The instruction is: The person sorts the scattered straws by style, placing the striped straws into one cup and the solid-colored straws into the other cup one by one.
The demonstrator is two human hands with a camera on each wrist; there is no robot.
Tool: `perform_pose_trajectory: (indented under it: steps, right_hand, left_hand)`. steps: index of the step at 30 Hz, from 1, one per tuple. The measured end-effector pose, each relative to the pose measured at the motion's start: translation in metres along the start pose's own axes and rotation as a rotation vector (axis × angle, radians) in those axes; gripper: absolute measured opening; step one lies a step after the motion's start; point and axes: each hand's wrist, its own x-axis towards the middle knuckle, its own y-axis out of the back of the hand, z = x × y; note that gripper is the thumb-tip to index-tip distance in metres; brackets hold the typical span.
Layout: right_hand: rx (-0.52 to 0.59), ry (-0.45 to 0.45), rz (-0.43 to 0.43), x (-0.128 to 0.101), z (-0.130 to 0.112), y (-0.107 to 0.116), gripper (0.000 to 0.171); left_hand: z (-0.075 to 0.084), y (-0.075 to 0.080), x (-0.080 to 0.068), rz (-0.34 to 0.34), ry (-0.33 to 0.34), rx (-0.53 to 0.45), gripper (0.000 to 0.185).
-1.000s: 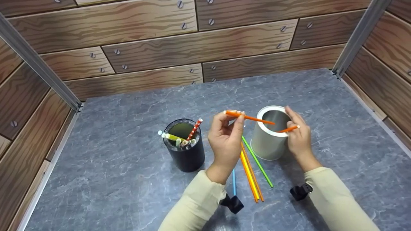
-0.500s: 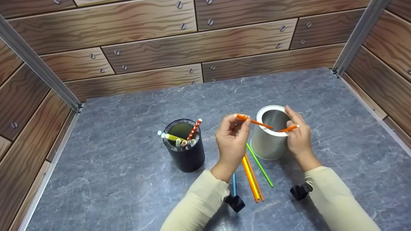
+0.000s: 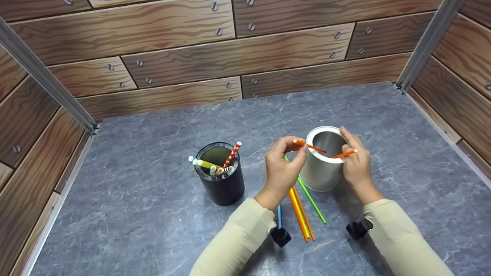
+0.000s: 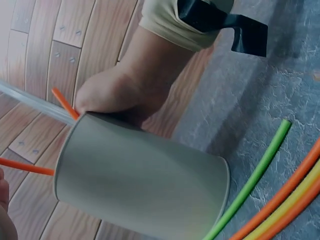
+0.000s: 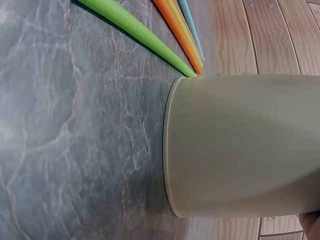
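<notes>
My left hand (image 3: 283, 168) pinches an orange straw (image 3: 316, 148) between thumb and fingers. The straw's far end reaches over the rim into the mouth of a pale metal canister (image 3: 322, 174). Curled against the canister's right side, my right hand (image 3: 357, 165) holds it upright on the table. A second orange straw (image 3: 344, 154) leans out over the rim beside the right thumb. In the left wrist view both the held straw (image 4: 30, 167) and the leaning straw (image 4: 65, 103) show at the canister's rim. The right wrist view is mostly canister wall (image 5: 240, 145).
A black cup (image 3: 224, 188) with several patterned straws stands left of my hands. On the grey table lie a green straw (image 3: 312, 201), orange and yellow straws (image 3: 301, 214) and a blue straw (image 3: 279, 216), partly under my left arm. Wood-patterned walls (image 3: 184, 57) enclose the table.
My left hand has moved right toward the canister, with the near end of its orange straw shifting right and slightly down. The right hand and canister have stayed put.
</notes>
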Motion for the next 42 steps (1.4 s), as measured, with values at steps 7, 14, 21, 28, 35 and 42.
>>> perform_pose_trajectory:
  steps: [7, 14, 21, 28, 35, 42]
  right_hand:
    - [-0.005, 0.025, 0.014, 0.0, 0.002, 0.0, 0.038]
    - [0.013, 0.023, 0.015, 0.0, 0.001, 0.0, 0.038]
    - [0.018, 0.046, 0.029, 0.0, 0.002, -0.001, 0.037]
    - [-0.002, 0.035, 0.018, 0.0, 0.002, 0.0, 0.038]
    - [-0.009, 0.038, 0.021, 0.0, 0.002, 0.0, 0.039]
    - [0.012, 0.076, 0.029, 0.0, 0.003, -0.001, 0.038]
  left_hand:
    - [-0.007, -0.009, 0.002, -0.035, -0.013, 0.045, 0.011]
    - [-0.015, -0.016, 0.0, -0.034, 0.018, 0.084, 0.012]
    - [-0.021, -0.02, -0.002, -0.061, 0.053, 0.105, 0.01]
    - [-0.021, -0.023, -0.003, -0.092, 0.068, 0.12, 0.01]
    - [-0.021, -0.022, -0.003, -0.092, 0.054, 0.125, 0.011]
    - [-0.02, -0.015, -0.005, -0.099, 0.058, 0.097, 0.008]
